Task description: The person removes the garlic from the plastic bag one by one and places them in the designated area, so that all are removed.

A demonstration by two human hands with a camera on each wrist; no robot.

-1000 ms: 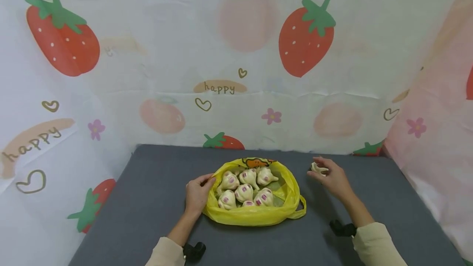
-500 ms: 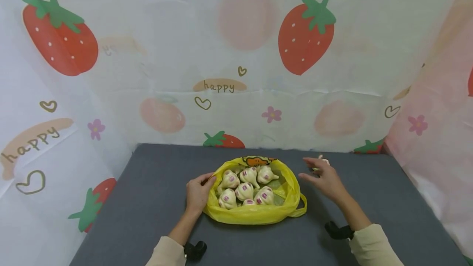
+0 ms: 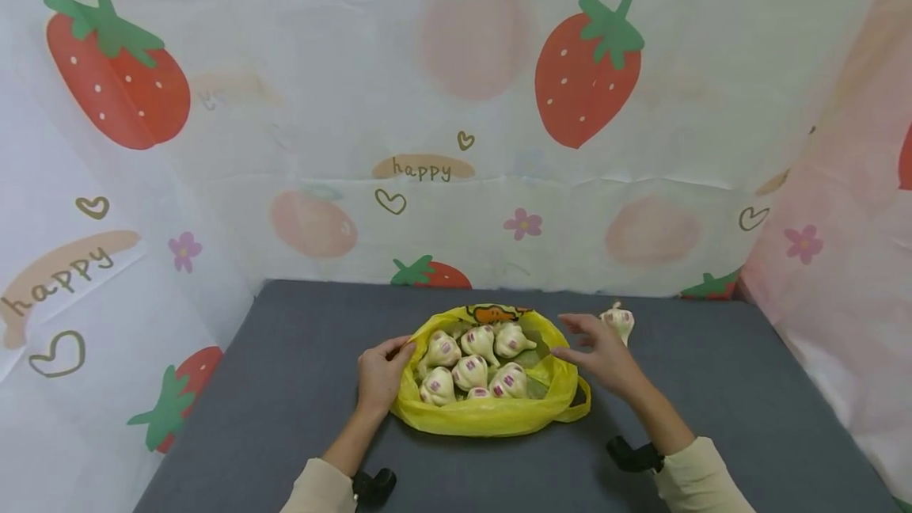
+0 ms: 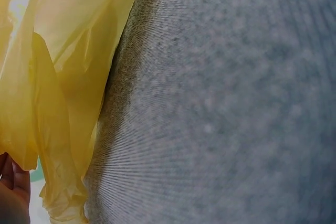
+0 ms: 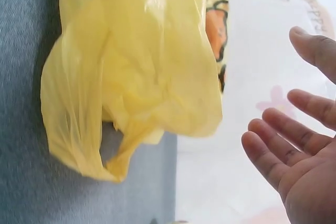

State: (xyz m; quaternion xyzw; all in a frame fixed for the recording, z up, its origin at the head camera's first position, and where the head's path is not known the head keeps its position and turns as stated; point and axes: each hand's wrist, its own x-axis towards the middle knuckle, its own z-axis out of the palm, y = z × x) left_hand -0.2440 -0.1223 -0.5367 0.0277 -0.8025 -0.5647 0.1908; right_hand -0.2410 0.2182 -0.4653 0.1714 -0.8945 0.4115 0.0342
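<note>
A yellow plastic bag (image 3: pixel 492 420) lies on the table with its mouth spread wide, and several garlic bulbs (image 3: pixel 471 371) sit inside it. At the bag's left rim, my left hand (image 3: pixel 381 378) pinches the plastic between thumb and fingers. My right hand (image 3: pixel 602 355) hovers by the right rim, its fingers spread and holding nothing. In the right wrist view the open palm (image 5: pixel 310 182) faces the bag's side and handle loop, apart from them. Just behind the right hand, a single garlic bulb (image 3: pixel 618 321) stands on the table, partly hidden by that hand.
The dark grey table (image 3: pixel 306 355) runs back to a white cloth backdrop (image 3: pixel 342 101) printed with strawberries, hearts and flowers. The bag's handle loop (image 3: pixel 579 406) sticks out on its right. A black wrist camera (image 3: pixel 632 455) is strapped to the right wrist.
My right hand has let go of a garlic bulb at the right of the table, opened, and moved left to the bag. The left hand and the bag stay put.
</note>
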